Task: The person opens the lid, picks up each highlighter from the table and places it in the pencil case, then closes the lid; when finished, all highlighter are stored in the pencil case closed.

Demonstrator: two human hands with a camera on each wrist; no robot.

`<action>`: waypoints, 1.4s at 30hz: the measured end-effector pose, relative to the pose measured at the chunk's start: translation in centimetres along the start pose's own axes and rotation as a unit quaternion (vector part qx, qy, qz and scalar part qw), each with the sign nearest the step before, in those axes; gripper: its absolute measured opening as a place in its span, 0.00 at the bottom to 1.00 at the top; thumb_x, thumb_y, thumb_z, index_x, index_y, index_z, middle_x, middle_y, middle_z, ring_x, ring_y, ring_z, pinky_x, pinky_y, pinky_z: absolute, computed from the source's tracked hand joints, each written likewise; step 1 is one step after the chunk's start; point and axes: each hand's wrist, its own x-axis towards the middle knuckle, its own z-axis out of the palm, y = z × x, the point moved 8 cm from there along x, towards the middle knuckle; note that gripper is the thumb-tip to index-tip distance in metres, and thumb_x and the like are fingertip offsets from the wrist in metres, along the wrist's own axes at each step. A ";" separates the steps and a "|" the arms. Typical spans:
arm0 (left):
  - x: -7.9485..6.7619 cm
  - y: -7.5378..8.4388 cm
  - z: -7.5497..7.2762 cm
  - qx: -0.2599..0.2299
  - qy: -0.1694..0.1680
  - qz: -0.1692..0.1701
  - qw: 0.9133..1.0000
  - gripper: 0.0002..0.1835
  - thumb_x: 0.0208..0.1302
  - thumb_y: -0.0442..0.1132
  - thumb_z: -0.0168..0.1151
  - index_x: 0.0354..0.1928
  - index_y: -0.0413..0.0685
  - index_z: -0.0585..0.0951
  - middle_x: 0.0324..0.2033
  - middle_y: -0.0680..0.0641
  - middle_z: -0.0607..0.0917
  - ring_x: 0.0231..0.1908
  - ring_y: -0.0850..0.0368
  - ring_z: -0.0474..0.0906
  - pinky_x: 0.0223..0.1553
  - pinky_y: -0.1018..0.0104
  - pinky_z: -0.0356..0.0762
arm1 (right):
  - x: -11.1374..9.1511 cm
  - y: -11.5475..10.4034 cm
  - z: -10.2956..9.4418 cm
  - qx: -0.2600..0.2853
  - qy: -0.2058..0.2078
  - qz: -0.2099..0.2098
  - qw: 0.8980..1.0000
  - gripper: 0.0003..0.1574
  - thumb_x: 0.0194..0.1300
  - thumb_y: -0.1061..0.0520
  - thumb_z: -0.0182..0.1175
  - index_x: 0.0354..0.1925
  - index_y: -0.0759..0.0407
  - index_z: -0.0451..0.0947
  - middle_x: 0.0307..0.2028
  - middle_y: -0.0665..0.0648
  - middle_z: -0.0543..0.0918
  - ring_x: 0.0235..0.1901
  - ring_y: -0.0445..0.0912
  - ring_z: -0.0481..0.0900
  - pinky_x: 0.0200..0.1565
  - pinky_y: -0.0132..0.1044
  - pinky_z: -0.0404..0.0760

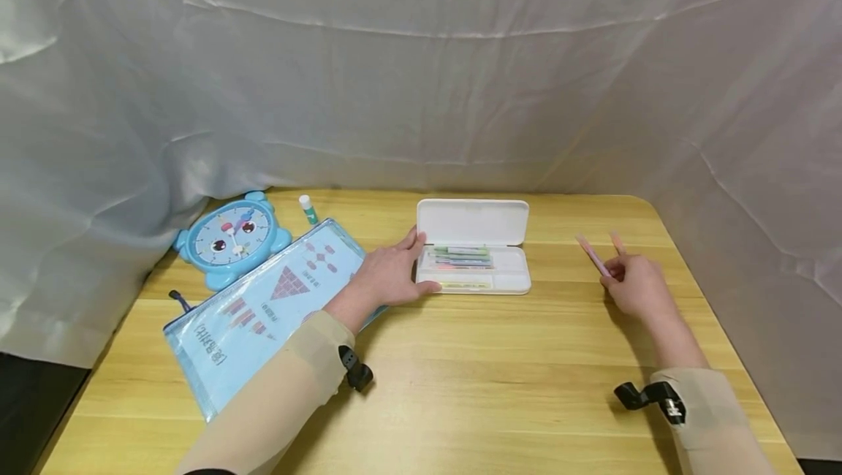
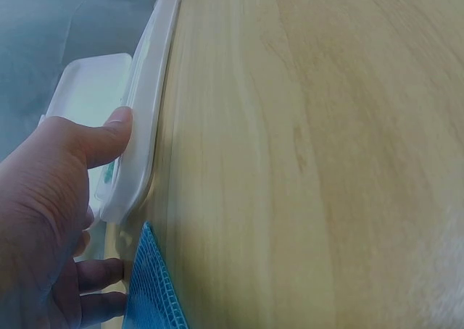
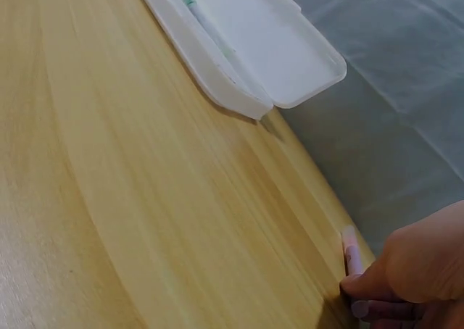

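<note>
A white pencil case [image 1: 513, 281] stands open with its lid [image 1: 472, 221] raised, several slim pens [image 1: 460, 259] lying inside. My left hand [image 1: 388, 270] holds the case at its left end, thumb at the front corner and index finger at the back corner. In the left wrist view the thumb [image 2: 112, 137] lies over the case's rim. Off to the right, my right hand [image 1: 638, 286] pinches a pink-purple pen [image 1: 594, 256] between thumb and fingers. An orange-tipped pen [image 1: 617, 242] pokes out just beyond that hand, its near end hidden by the fingers.
Left of the case lies a blue mesh zip pouch [image 1: 263, 314] with printed figures, partly under the left forearm. Behind it are a blue toy clock [image 1: 232, 237] and a glue stick [image 1: 308, 209]. Grey cloth [image 1: 460, 95] hangs along the wooden table's [image 1: 500, 387] far edge.
</note>
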 end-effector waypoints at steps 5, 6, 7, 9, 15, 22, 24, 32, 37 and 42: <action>-0.1 0.0 0.0 0.001 0.000 0.000 1.000 0.59 0.65 0.79 0.57 0.85 0.49 0.52 0.83 0.44 0.51 0.59 0.37 0.81 0.35 0.57 0.77 | -0.1 -0.4 0.1 0.002 0.014 -0.006 1.000 0.14 0.68 0.67 0.66 0.48 0.79 0.83 0.35 0.68 0.87 0.38 0.64 0.83 0.41 0.58 0.79; -0.1 0.0 0.0 0.001 -0.001 0.000 1.000 0.59 0.65 0.79 0.57 0.85 0.49 0.52 0.83 0.44 0.51 0.59 0.37 0.81 0.35 0.57 0.77 | -0.1 -0.5 0.1 0.003 0.017 -0.005 1.000 0.14 0.69 0.67 0.66 0.48 0.78 0.83 0.36 0.68 0.87 0.39 0.64 0.83 0.42 0.58 0.78; -0.1 0.0 0.0 0.002 -0.001 0.000 1.000 0.59 0.65 0.79 0.57 0.85 0.49 0.52 0.83 0.45 0.52 0.59 0.38 0.81 0.35 0.57 0.77 | -0.1 -0.6 0.1 0.005 0.020 -0.005 1.000 0.14 0.69 0.67 0.65 0.49 0.78 0.83 0.36 0.68 0.87 0.39 0.64 0.82 0.42 0.58 0.78; -0.1 0.0 0.0 0.005 -0.001 -0.001 1.000 0.59 0.65 0.79 0.56 0.85 0.49 0.52 0.83 0.45 0.51 0.56 0.39 0.82 0.33 0.58 0.76 | -0.1 -0.9 0.0 0.012 0.024 -0.006 1.000 0.14 0.70 0.67 0.64 0.50 0.77 0.83 0.37 0.68 0.86 0.39 0.62 0.82 0.42 0.57 0.78; 0.1 0.3 -0.2 0.003 -0.003 -0.001 1.000 0.59 0.66 0.78 0.56 0.86 0.49 0.50 0.84 0.45 0.50 0.34 0.47 0.82 0.24 0.59 0.71 | 0.2 -3.0 -1.5 0.023 0.053 -0.040 0.998 0.12 0.69 0.68 0.63 0.49 0.75 0.84 0.36 0.68 0.86 0.35 0.59 0.82 0.37 0.50 0.79; 0.1 0.2 0.0 0.009 -0.010 0.000 1.000 0.60 0.66 0.79 0.55 0.86 0.50 0.49 0.84 0.45 0.50 0.28 0.50 0.78 0.23 0.61 0.70 | -0.4 -6.2 -2.8 0.027 0.093 -0.076 0.992 0.13 0.72 0.66 0.65 0.51 0.73 0.85 0.37 0.67 0.87 0.34 0.59 0.84 0.32 0.39 0.78; 0.1 0.2 0.0 0.007 -0.013 0.000 1.000 0.59 0.66 0.79 0.55 0.86 0.50 0.49 0.84 0.45 0.49 0.28 0.50 0.78 0.23 0.60 0.70 | -0.6 -7.4 -2.9 0.033 0.099 -0.086 0.991 0.13 0.73 0.65 0.65 0.52 0.72 0.85 0.38 0.67 0.87 0.34 0.58 0.83 0.32 0.35 0.77; -0.1 0.2 -0.3 0.004 -0.005 -0.003 1.000 0.59 0.66 0.78 0.56 0.86 0.50 0.50 0.84 0.45 0.50 0.33 0.47 0.81 0.23 0.60 0.71 | -0.7 -12.5 -2.3 0.047 0.107 -0.146 0.982 0.10 0.72 0.66 0.67 0.50 0.69 0.87 0.39 0.64 0.86 0.36 0.55 0.82 0.37 0.45 0.78; -0.1 0.1 -0.2 0.003 -0.008 -0.003 1.000 0.59 0.66 0.78 0.57 0.86 0.50 0.49 0.84 0.45 0.50 0.39 0.46 0.83 0.26 0.61 0.72 | -0.4 -14.5 -0.8 0.061 0.086 -0.178 0.978 0.08 0.71 0.69 0.67 0.47 0.67 0.88 0.38 0.61 0.87 0.37 0.53 0.83 0.38 0.46 0.80; 0.0 0.2 -0.2 0.001 -0.002 -0.002 1.000 0.59 0.65 0.78 0.58 0.86 0.49 0.51 0.84 0.45 0.51 0.48 0.43 0.84 0.30 0.60 0.74 | 0.1 -16.0 0.9 0.083 0.051 -0.193 0.976 0.09 0.71 0.71 0.65 0.48 0.70 0.87 0.39 0.62 0.86 0.38 0.54 0.83 0.40 0.51 0.82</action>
